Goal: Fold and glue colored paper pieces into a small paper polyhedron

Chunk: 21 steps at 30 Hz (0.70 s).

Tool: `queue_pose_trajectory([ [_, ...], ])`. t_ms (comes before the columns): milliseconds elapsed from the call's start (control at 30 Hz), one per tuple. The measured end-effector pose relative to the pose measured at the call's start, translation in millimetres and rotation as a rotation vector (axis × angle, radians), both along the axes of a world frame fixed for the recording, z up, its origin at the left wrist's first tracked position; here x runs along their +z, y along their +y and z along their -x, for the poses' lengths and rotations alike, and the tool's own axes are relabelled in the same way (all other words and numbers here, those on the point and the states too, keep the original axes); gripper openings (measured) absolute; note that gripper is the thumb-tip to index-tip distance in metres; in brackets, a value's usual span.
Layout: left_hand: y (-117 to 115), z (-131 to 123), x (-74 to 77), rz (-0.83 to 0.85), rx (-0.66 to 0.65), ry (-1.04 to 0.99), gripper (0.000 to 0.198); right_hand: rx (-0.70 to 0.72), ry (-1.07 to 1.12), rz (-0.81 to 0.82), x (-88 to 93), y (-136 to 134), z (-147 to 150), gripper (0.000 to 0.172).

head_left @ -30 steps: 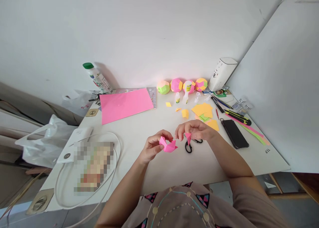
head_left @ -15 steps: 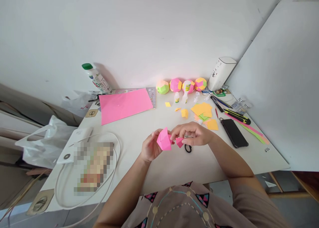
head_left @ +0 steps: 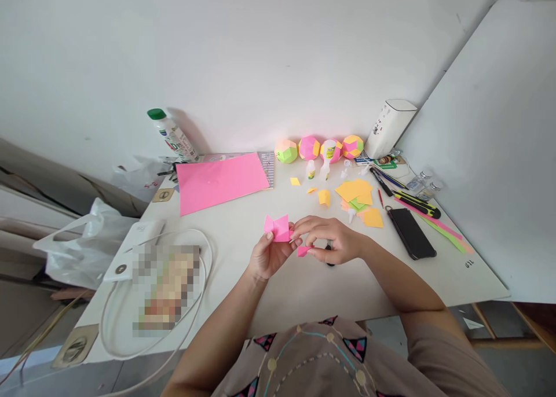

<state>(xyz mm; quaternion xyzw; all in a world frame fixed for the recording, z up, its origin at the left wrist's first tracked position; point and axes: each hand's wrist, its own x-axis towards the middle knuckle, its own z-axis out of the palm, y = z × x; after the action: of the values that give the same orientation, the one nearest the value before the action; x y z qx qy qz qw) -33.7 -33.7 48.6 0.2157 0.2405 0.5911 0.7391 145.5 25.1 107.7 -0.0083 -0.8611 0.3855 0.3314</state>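
Above the table, my left hand [head_left: 270, 254] grips a folded pink paper shape [head_left: 278, 229] made of joined facets, its thumb pressed on the left side. My right hand [head_left: 333, 238] pinches a small pink paper piece [head_left: 303, 250] between thumb and finger, and its other fingertips reach to the right edge of the folded shape. Black-handled scissors [head_left: 330, 262] lie partly hidden under my right hand. Beyond the hands are loose orange paper pieces [head_left: 355, 191] and a folded orange piece [head_left: 324, 198].
Several paper balls [head_left: 309, 148] line the wall behind small glue bottles [head_left: 310, 170]. A pink sheet [head_left: 221, 183] lies at the back left, near a green-capped bottle [head_left: 174, 135]. At right are a black phone [head_left: 410, 233] and a cutter [head_left: 417, 203]; a white cable [head_left: 211, 264] loops at left.
The folded pink shape has turned in my left hand and shifted slightly up and left. My right hand with the small piece has moved a little left, and the small piece has tilted.
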Motion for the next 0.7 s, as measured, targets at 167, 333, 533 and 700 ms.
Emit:
queue_pose_trajectory([
  [167,-1.0,-1.1,0.7,-0.013,0.042,-0.056,0.038,-0.016,-0.005,-0.028,-2.8,-2.3,3.9,0.009],
  [333,-1.5,-2.1,5.2,0.012,0.067,-0.029,0.037,-0.04,-0.025,-0.064,-6.3,-3.9,5.0,0.009],
  [533,-2.0,-2.6,4.5,0.025,0.091,0.004,0.045,-0.031,0.003,-0.082,-9.6,-4.6,5.9,0.006],
  [700,-2.3,-2.0,2.1,0.092,0.107,0.004,0.036,-0.039,-0.066,-0.15,-9.6,-7.7,8.8,0.007],
])
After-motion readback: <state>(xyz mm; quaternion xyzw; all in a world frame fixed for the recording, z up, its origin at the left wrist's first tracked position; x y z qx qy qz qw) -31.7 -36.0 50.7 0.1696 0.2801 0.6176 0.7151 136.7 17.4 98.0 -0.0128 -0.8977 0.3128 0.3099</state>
